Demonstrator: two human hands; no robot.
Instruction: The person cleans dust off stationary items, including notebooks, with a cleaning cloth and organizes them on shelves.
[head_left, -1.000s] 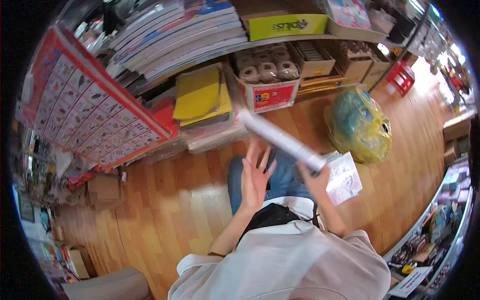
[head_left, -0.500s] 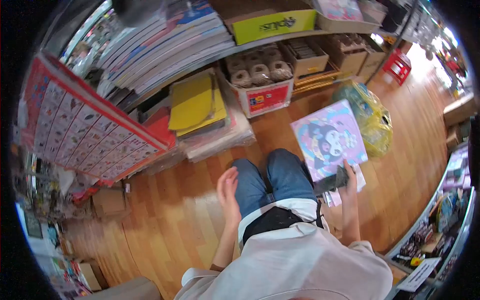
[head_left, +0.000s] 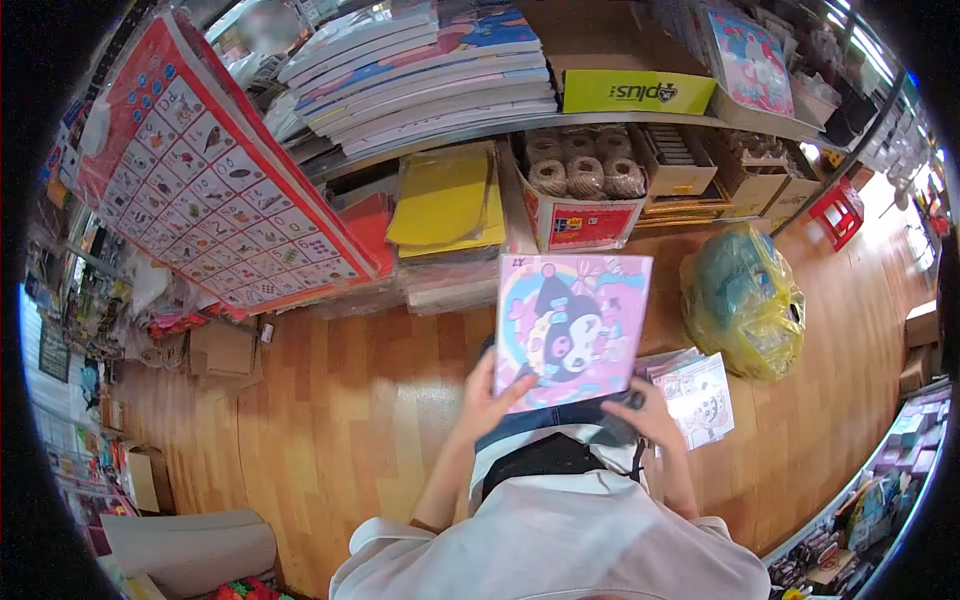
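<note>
A flat square cartoon picture (head_left: 572,325), pink and purple with a dark-hooded character, is held up over my lap. My left hand (head_left: 492,398) grips its lower left corner, thumb on the front and fingers behind. At the lower right corner is my right hand (head_left: 652,412), closed on a dark grey cloth (head_left: 618,430) that hangs below the picture's edge. Beside my right hand, a small stack of printed sheets (head_left: 697,402) in clear wrapping lies on the floor.
A yellow plastic bag (head_left: 750,310) stands at the right on the wooden floor (head_left: 330,430). Ahead, shelves hold stacked books (head_left: 430,85), yellow folders (head_left: 447,205) and a box of twine rolls (head_left: 588,222). An alphabet poster stack (head_left: 230,190) leans at the left.
My right hand has brought the square picture from the right to in front of my lap. My left hand, empty before, has taken its left corner. The sheets on the floor are more exposed.
</note>
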